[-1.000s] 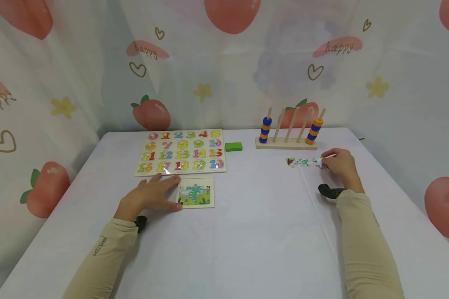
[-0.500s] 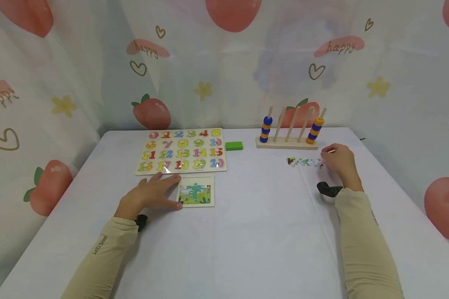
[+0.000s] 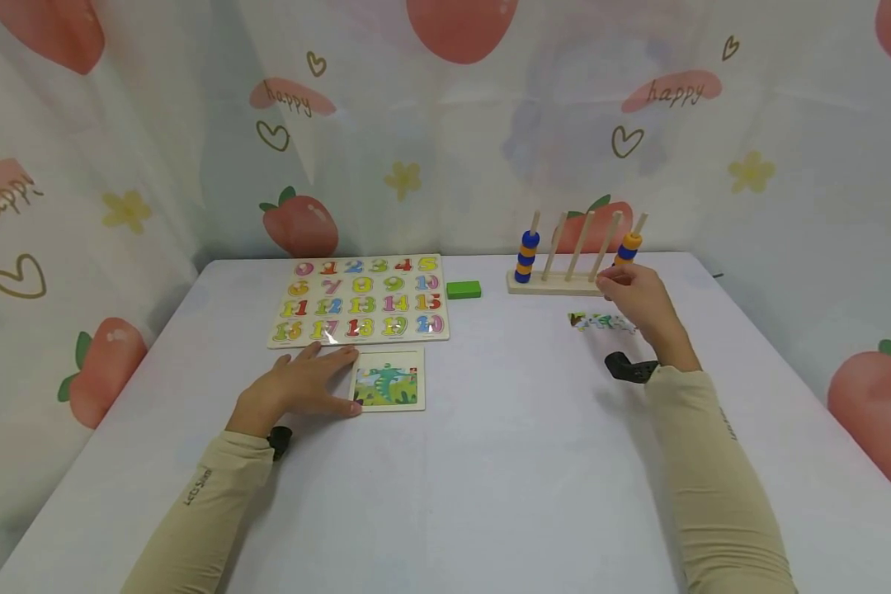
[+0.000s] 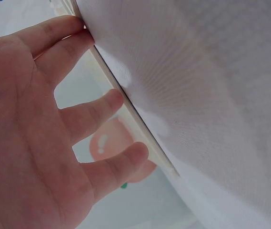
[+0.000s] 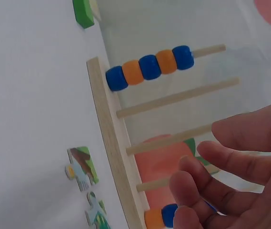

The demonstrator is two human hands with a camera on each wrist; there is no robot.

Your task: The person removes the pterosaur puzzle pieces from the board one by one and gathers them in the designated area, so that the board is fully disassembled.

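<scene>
My left hand (image 3: 294, 393) lies spread on the table. Its thumb and index finger touch the left corners of a small framed picture puzzle (image 3: 386, 386) showing a green dinosaur-like figure. Straight fingers meet the edge of a thin pale board (image 4: 135, 114) in the left wrist view. At the right, my right hand (image 3: 642, 301) is raised in front of a wooden bead abacus (image 3: 557, 285). Its fingers bend loosely in the right wrist view, and nothing shows between thumb (image 5: 242, 129) and fingertips. Below that hand lies a row of small jigsaw pieces (image 3: 594, 321), partly hidden at its right end.
A number puzzle board (image 3: 364, 301) lies at the back left, just behind the framed puzzle. Beside it sits a green block (image 3: 464, 289). The abacus carries blue and orange beads (image 5: 149, 67) on its two end rods. A printed curtain hangs behind the white table.
My right hand has lifted and moved left from the row's right end towards the abacus. The small white thing seen at its fingertips no longer shows. My left hand stays put.
</scene>
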